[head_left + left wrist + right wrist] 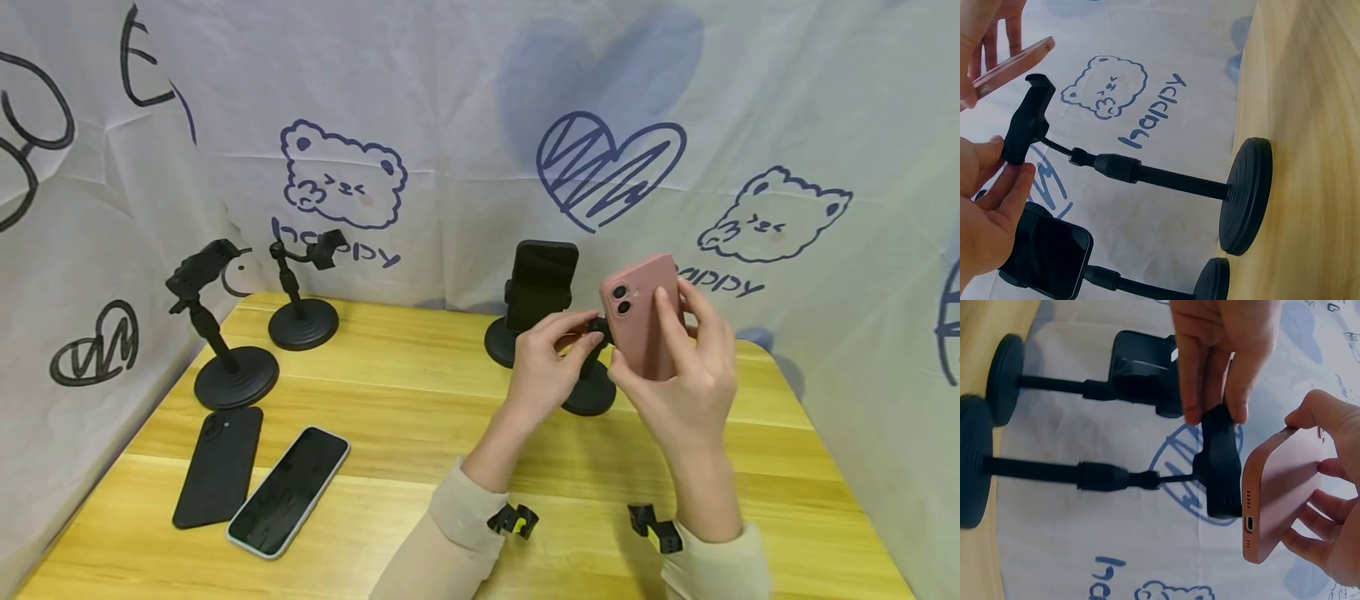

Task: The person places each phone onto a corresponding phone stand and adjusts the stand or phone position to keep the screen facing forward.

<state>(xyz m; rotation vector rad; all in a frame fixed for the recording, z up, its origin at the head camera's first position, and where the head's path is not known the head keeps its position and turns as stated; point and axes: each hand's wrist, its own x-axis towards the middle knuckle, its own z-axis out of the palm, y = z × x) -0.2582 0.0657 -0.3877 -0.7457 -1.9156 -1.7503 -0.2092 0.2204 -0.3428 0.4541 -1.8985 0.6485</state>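
Observation:
Between thumb and fingers my left hand pinches one end of the clamp of a black phone stand. That stand's round base rests on the table. My right hand grips a pink phone by its edges, its two-lens back turned toward the head camera. In the right wrist view the phone is tilted close beside the clamp; whether they touch I cannot tell. Just behind, a second black stand holds a dark phone upright.
On the wooden table, two more black stands, a nearer one and a farther one, stand at the left. A black phone lies camera side up beside a white-edged phone lying screen up. White cloth hangs behind.

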